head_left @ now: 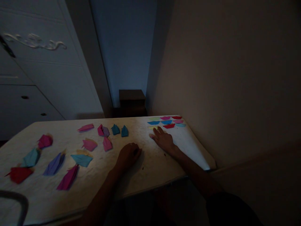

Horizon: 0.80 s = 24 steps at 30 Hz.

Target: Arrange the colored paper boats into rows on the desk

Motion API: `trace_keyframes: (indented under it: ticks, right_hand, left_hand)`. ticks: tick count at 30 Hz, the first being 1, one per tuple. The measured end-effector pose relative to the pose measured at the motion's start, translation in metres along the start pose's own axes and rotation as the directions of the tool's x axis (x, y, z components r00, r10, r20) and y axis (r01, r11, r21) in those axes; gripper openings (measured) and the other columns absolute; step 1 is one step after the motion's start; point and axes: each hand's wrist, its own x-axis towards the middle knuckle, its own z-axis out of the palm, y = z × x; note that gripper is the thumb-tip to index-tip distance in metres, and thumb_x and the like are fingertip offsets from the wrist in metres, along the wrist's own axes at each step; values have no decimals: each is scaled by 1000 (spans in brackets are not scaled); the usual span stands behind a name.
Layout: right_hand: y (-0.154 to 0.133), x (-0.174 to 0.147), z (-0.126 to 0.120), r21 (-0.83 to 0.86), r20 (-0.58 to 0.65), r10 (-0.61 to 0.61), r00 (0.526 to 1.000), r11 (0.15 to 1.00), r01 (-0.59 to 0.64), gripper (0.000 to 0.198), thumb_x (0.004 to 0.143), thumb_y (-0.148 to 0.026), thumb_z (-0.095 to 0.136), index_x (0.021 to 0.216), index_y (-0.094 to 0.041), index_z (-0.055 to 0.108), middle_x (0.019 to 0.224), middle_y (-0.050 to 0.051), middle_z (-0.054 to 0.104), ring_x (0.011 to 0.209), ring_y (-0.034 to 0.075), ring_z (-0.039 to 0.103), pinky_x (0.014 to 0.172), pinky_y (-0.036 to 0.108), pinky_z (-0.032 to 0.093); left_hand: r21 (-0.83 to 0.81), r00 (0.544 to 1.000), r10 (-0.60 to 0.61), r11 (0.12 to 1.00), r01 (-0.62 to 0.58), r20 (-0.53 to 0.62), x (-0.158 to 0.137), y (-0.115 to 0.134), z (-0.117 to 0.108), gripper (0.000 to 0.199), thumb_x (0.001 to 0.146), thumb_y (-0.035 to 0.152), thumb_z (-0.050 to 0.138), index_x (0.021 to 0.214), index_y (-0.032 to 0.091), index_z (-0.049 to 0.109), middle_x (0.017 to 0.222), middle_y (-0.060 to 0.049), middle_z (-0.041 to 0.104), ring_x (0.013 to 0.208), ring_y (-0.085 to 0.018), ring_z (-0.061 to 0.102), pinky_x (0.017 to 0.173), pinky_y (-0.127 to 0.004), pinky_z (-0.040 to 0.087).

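My right hand [163,139] reaches to the far right of the table, fingers stretched out, with fingertips at a yellow folded paper [154,127]. Beside it lie rows of flat folded paper boat shapes, among them a red one [168,126], a blue one [153,122] and a pink one [166,118]. My left hand [128,156] rests on the table near the middle, its fingers curled in, and no object shows in it. Nearest to that hand is a pink folded paper piece [107,144]. Two teal folded paper pieces [124,131] stand beyond it.
Several folded paper pieces spread over the left side of the table [141,182], including a red one [20,174], a purple one [54,164] and a light blue one [82,159]. A wall [230,78] borders the right. A dark curved bar [20,197] shows lower left.
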Motion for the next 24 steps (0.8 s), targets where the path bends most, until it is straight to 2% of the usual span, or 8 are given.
trace_keyframes:
  ticks: [9, 14, 20, 24]
  right_hand:
    - [-7, -3, -1, -93, -28, 5, 1000, 996, -8, 60, 98, -57, 25, 147, -25, 38, 155, 14, 33, 116, 32, 59, 85, 44, 53]
    - [-8, -6, 0, -88, -48, 7, 999, 996, -11, 60, 99, -56, 24, 149, -26, 34, 157, 15, 29, 115, 32, 61, 83, 47, 55]
    - [-10, -12, 5, -63, -124, 25, 992, 997, -33, 60, 99, -56, 25, 149, -25, 36, 158, 15, 27, 109, 31, 64, 78, 43, 56]
    - [-15, -28, 8, -13, -198, 4, 980, 1000, -7, 56, 99, -51, 30, 145, -21, 42, 154, 15, 34, 109, 29, 64, 84, 40, 55]
  left_hand:
    - [9, 1000, 13, 1000, -14, 19, -2, 5, -3, 23, 91, 29, 47, 77, 19, 62, 83, -8, 65, 81, -22, 58, 77, -34, 42]
    - [18, 1000, 10, 1000, -10, 15, -2, 6, -4, 21, 90, 28, 49, 77, 18, 63, 83, -8, 66, 83, -22, 58, 77, -33, 42]
    - [-2, 1000, 27, 1000, -27, -14, -3, 5, -3, 22, 90, 28, 49, 77, 18, 64, 82, -7, 66, 81, -20, 59, 76, -31, 42]
    - [-4, 999, 28, 1000, -28, -23, -4, 5, -2, 23, 91, 29, 49, 78, 18, 64, 81, -6, 67, 81, -20, 60, 76, -31, 42]
